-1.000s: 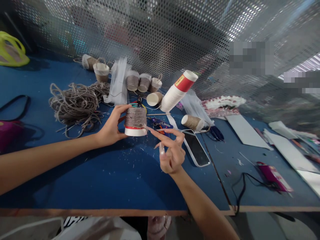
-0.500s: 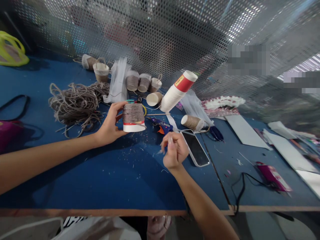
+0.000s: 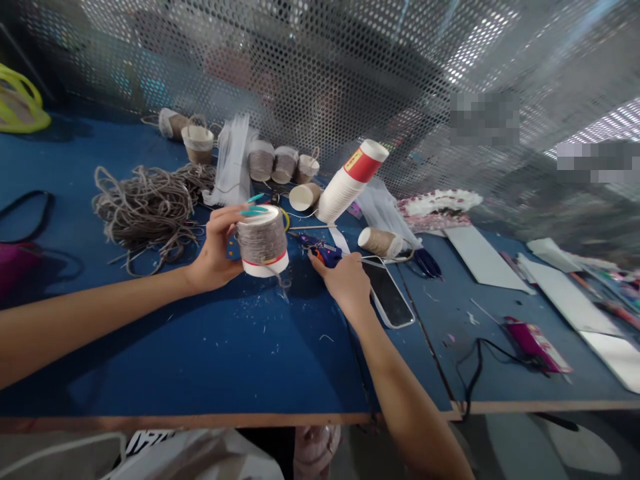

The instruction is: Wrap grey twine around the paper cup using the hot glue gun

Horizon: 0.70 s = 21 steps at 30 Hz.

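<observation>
A white paper cup wrapped in grey yarn (image 3: pixel 263 241), tilted, is held above a blue tabletop (image 3: pixel 225 367), the left hand (image 3: pixel 220 247) clamped on its side. The right hand (image 3: pixel 347 280) covers the handle of a dark-blue glue gun with an orange trigger (image 3: pixel 327 254); whether its hidden fingers are closed cannot be told. Beyond stands a leaning stack of white paper cups (image 3: pixel 340 193).

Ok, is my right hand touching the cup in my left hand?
Apart: the head view shows a strip of blue table between the right hand and the cup.
</observation>
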### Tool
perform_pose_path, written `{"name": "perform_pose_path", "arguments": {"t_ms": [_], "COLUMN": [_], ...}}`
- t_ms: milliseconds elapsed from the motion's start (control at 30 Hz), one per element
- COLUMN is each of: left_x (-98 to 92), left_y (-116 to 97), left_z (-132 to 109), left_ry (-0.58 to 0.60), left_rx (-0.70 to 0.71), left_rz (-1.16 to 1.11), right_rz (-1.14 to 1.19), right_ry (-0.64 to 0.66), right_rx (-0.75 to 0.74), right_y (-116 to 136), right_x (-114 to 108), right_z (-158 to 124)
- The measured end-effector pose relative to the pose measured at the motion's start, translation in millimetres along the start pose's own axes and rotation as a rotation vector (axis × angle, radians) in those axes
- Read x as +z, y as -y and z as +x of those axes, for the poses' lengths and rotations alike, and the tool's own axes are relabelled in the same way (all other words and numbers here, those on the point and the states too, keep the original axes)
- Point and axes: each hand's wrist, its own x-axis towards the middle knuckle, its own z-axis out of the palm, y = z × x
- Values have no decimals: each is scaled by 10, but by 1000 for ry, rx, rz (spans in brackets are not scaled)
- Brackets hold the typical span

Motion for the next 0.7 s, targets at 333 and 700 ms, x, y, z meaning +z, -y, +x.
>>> {"name": "perform_pose_path", "arguments": {"t_ms": [333,700], "left_x": [17,28], "left_y": [158,155], "left_z": [-136,-127], "left_ry": [72,34], "left_rx": [-221,-376], "left_rz": [-175,-227], "right_rz": [46,592], "right_ry": [5,-440], "right_rx": [-92,-265], "right_y": [56,2], "right_x": [-78,-78], "right_z": [-25,-189]}}
